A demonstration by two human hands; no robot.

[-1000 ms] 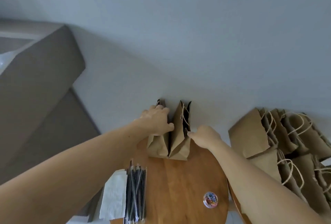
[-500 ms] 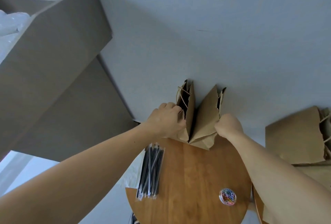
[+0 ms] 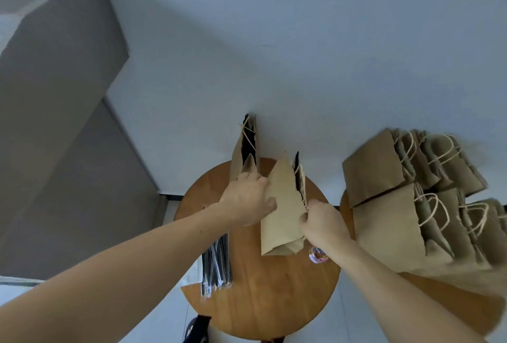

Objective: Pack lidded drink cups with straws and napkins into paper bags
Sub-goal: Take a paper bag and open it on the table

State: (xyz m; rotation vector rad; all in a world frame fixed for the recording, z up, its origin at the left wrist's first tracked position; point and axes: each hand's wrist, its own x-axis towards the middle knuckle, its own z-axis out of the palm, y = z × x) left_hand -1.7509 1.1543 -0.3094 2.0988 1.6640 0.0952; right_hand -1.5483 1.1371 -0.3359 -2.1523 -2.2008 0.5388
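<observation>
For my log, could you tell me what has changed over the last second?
The near bag has been drawn toward the person, away from the far bag; the left hand has shifted onto it, and the right hand still pinches its edge. Far bag, straws and clip tub stayed put.

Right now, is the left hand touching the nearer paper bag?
Touching. Head view: left hand grips the nearer paper bag by its left edge, thumb on front.
</observation>
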